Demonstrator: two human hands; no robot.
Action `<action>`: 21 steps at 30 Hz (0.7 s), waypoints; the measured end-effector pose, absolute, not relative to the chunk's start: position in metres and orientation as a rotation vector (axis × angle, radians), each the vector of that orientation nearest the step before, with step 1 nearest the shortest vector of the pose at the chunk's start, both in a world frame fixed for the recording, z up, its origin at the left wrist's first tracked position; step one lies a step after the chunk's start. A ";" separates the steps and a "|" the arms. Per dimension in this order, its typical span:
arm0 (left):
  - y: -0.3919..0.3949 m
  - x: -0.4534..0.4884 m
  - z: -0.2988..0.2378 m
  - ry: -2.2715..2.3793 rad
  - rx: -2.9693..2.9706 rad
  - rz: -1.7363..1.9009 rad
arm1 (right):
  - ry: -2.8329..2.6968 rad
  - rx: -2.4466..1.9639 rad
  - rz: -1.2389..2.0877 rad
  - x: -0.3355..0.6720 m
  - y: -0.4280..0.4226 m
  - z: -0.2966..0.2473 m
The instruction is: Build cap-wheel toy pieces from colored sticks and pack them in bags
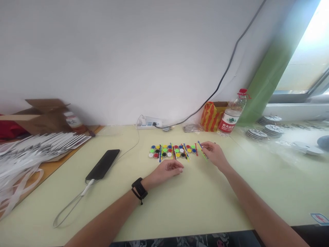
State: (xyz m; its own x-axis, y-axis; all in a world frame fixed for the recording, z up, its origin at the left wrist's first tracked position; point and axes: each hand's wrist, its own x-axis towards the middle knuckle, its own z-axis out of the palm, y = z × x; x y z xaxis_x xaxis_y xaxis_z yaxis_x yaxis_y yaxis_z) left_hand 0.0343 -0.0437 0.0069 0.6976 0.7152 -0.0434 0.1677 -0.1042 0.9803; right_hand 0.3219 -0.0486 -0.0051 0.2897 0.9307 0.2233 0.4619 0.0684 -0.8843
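Small round discs [156,155] in white, red, black, green, blue and yellow lie in rows on the table, with thin coloured plastic sticks [160,153] set in groups among them. My left hand [168,169], loosely curled with thumb and fingers apart, rests just in front of the rows and holds nothing that I can see. At the right end, the fingertips of my right hand [213,154] are closed on a blue stick [199,142]. A green stick [205,156] shows under those fingers; whether it is gripped too is unclear. Beside them lies a red stick [196,149].
A black phone [104,164] on a white cable lies to the left. Stacked white strips [51,147] and a cardboard box [46,116] fill the far left. Along the wall are a power strip [149,124], a striped bag [210,116] and a water bottle [230,118]. Round stacks [273,130] stand right.
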 end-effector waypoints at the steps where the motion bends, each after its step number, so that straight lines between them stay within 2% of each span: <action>1: -0.044 0.034 0.007 0.727 1.646 0.539 | -1.401 -1.588 0.504 0.321 -0.049 -0.006; 6: -0.044 0.034 0.006 0.729 1.650 0.548 | -1.626 -1.617 0.293 0.317 -0.049 -0.011; 21: -0.044 0.034 0.002 0.720 1.662 0.553 | -1.702 -1.602 0.301 0.314 -0.050 -0.008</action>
